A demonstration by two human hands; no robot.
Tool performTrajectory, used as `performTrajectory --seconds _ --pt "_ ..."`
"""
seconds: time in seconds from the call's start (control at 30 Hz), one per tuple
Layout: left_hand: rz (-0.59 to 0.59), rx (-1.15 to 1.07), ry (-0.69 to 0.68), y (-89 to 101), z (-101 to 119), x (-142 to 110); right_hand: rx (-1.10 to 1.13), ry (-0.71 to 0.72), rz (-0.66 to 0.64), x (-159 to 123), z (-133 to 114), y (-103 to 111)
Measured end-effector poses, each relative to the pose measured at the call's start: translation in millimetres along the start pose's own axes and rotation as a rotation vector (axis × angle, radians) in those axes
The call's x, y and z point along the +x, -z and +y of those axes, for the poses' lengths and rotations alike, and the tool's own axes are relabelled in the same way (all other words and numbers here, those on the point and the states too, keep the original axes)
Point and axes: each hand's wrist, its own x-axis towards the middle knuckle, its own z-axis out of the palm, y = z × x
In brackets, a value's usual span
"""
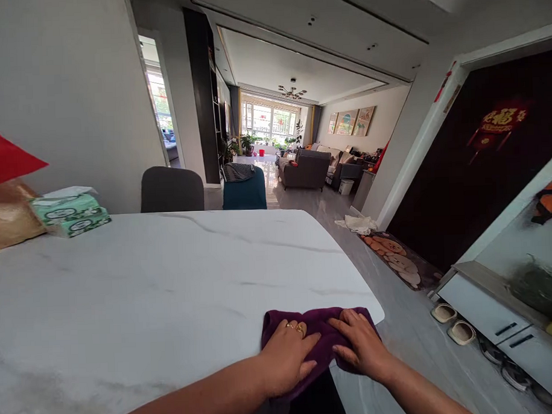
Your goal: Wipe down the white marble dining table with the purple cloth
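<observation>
A folded purple cloth [320,327] lies at the near right corner of the white marble-patterned table [206,276]. My left hand [288,354] presses on the cloth's left part, its fingers bent into the fabric and rings showing on it. On the right part sits my right hand [360,343], fingers curled over the cloth and thumb pointing inward. Part of the cloth hangs past the table's near edge between my wrists.
A green tissue box [70,211] stands at the table's far left, beside a brown paper bag [11,216]. Behind the far edge are a grey chair [172,189] and a teal chair [245,193]. Slippers [461,332] rest by a low cabinet [497,317] to the right.
</observation>
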Motion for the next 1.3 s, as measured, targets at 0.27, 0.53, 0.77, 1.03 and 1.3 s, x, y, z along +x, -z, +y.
performTrajectory --seconds 0.27,0.53,0.77,1.03,1.3 --pt "0.045 0.004 -0.018 5.3 -34.1 -10.7 0.051 0.128 -0.082 37.8 -14.1 -3.7" --pt "0.183 0.046 0.062 20.5 -102.5 53.2 0.015 0.164 -0.053 143.3 20.3 -7.4" --pt "0.291 0.053 0.153 42.8 -179.2 122.9 -0.024 0.152 -0.016 256.6 57.7 -15.2" --pt "0.302 0.1 0.237 67.6 -251.6 185.6 -0.046 0.082 -0.006 355.9 87.3 -23.6" --pt "0.327 0.148 0.414 74.0 -253.3 203.7 -0.107 -0.085 0.019 371.9 73.6 -21.5"
